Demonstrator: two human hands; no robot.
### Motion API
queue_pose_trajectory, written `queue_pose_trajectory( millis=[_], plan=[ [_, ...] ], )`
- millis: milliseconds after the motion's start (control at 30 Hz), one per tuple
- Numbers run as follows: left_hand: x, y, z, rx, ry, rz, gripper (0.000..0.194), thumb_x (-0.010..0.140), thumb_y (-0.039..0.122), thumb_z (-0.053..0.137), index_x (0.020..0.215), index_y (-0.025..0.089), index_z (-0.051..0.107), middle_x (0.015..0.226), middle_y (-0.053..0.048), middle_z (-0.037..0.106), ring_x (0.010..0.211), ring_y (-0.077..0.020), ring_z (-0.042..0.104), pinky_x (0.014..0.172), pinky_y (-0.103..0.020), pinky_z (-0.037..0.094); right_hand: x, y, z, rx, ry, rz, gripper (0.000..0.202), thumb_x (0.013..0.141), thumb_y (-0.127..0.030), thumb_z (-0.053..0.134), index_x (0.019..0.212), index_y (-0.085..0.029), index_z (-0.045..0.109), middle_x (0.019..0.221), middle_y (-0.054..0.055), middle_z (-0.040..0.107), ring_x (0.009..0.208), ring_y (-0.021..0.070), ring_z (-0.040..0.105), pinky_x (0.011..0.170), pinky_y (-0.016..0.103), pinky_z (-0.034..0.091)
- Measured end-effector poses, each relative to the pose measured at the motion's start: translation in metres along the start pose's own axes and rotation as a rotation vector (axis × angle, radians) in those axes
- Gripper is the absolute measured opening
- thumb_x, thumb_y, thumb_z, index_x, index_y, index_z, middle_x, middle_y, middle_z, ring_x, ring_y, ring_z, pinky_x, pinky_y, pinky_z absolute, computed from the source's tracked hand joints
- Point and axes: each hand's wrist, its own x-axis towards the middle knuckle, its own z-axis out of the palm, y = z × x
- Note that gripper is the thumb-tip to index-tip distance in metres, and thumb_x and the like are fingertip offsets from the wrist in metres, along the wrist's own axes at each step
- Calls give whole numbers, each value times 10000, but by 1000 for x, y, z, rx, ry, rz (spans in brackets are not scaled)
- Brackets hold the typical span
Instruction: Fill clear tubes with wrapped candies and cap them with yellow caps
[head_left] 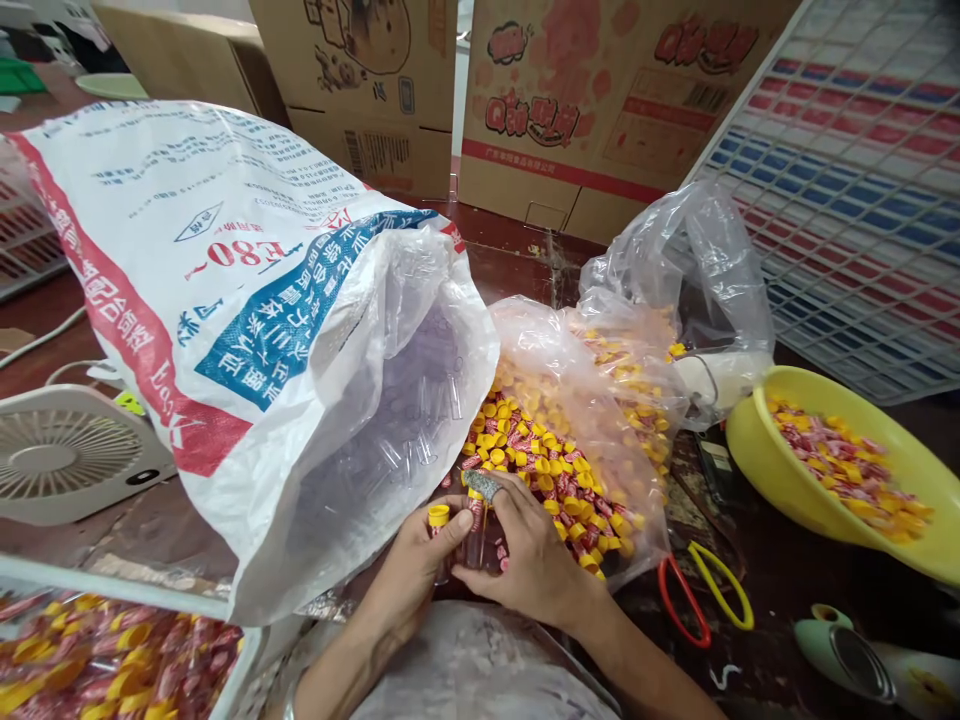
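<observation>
My left hand [409, 560] is closed around a small clear tube with a yellow cap [439, 516] at its top. Its thumb reaches across to a second clear tube [475, 548], upright beside the first. My right hand [536, 550] grips that second tube, its grey-wrapped fingertip [481, 485] over the yellow piece at the tube's mouth. Red-and-white wrapped material shows inside the tube. Just beyond my hands, yellow caps with red wrapped pieces [566, 470] spill from a clear plastic bag [630, 400]. To the left, a white woven sack [247, 230] gapes open, with clear tubes [409, 430] inside.
A yellow bowl [750, 440] of similar pieces stands right, near red-and-yellow-handled scissors [686, 600] and a pale green cup-like object [844, 650]. A white fan [67, 455] and filled tray [251, 650] are left. Cardboard boxes [525, 190] and a white wire rack [840, 200] stand behind.
</observation>
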Motion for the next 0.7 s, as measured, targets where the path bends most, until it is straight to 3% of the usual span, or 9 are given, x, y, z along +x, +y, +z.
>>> queue_pose_trajectory(
  millis=[100,233,500,700],
  plan=[
    [0,-2,-1,12,-5,10,379,727,421,843,945,142,707,829,-31,704,749,-142,618,757,-258,491,1,5,-1,44,-14,3,717,658,-410,882,1219,-159,511,1139,167,655,1165,336,607,1035,520,508],
    [-2,-3,-4,12,9,7,383,738,417,835,964,145,689,845,-37,708,784,-156,629,758,-261,488,0,9,-2,80,-110,13,926,566,-549,927,1279,-156,487,1261,200,613,1252,361,561,1068,528,487],
    [-5,-1,-3,71,-16,121,347,775,409,797,955,175,616,844,2,635,759,-139,588,727,-266,493,-2,5,0,76,-110,11,806,707,-353,879,1341,-167,418,1355,201,556,1368,347,464,1109,528,455],
    [-8,0,-6,303,14,207,324,815,441,749,935,192,579,818,26,564,735,-121,517,679,-234,434,0,2,3,81,-84,0,768,723,-316,853,1345,-178,425,1369,191,555,1382,339,448,1120,528,445]
  ],
)
